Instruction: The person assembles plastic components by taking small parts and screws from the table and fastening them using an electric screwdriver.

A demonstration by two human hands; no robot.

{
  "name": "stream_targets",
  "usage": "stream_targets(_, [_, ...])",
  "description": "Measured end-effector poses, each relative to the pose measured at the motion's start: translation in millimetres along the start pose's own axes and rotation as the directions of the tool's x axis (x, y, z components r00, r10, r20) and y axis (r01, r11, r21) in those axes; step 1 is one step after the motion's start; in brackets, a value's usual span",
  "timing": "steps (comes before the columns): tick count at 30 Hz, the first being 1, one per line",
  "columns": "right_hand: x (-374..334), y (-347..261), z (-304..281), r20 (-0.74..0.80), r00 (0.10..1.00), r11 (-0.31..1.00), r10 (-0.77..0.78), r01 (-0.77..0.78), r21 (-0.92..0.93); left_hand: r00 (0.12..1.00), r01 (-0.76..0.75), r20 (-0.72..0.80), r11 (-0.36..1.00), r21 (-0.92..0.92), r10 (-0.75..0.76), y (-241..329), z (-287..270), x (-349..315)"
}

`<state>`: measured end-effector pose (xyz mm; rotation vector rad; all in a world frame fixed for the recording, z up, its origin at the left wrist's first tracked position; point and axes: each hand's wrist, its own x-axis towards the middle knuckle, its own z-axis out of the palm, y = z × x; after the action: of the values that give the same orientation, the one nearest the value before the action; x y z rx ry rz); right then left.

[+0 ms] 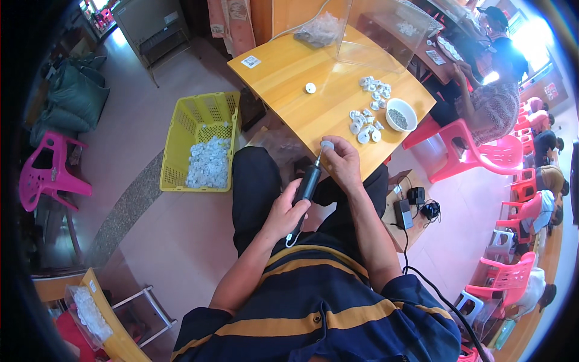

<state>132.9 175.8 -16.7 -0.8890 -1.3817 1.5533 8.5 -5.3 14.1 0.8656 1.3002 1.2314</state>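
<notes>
Partly, the meeting point of driver and work was lost: the right hand's [344, 161] fingers covered much of the pale disc [327, 145], and whether the bit's tip touched it or sat in a screw could not be made out. The left hand [286, 212] wrapped the middle of the power screwdriver [309, 182] and hid part of its casing, while a short pale cord [289, 242] curled from its near end and its further course was hard to follow. Shadow and the person's dark trousers [256, 187] obscured the floor below the table edge.

The screwdriver looked black and cylindrical, with a thin metal bit pointing away from the body. It stood slanted over the lap, its far end at the near edge of the wooden table [286, 84]. The disc, small, round and whitish, was pinched between the right thumb and fingers at that edge, just beside the bit; the left hand was closed around the handle.

On the table's right half lay two clusters of white round parts [364, 125], near a white bowl [412, 108] of small grey pieces [396, 119]. One loose disc [310, 88] lay farther left. Left of the legs, a yellow crate [211, 104] held many whitish pieces [208, 164], too jumbled to tell apart.
</notes>
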Motion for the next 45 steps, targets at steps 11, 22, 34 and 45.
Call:
stream_targets(11, [-1.0, -2.9, 0.1, 0.028, 1.000, 1.000, 0.010, -0.011, 0.029, 1.000, 0.009, 0.004, 1.000, -0.009, -0.009, 3.5, 0.7, -1.1])
stream_targets(22, [-1.5, -5.1, 0.4, 0.030, 0.999, 1.000, 0.013, -0.012, -0.015, 1.000, 0.027, 0.009, 0.998, -0.062, -0.027, 1.1, 0.0, -0.7])
stream_targets(34, [-3.4, -7.3, -3.7, 0.059, 0.998, 0.993, -0.028, 0.035, -0.117, 0.992, 0.109, 0.078, 0.972, -0.209, -0.095, 3.4, -5.6, -2.2])
stream_targets(45, [-7.4, -18.7, -7.7, 0.124, 0.988, 0.926, -0.097, 0.135, -0.352, 0.978, 0.193, 0.136, 0.937, -0.292, -0.159, 2.7, -10.1, -3.1])
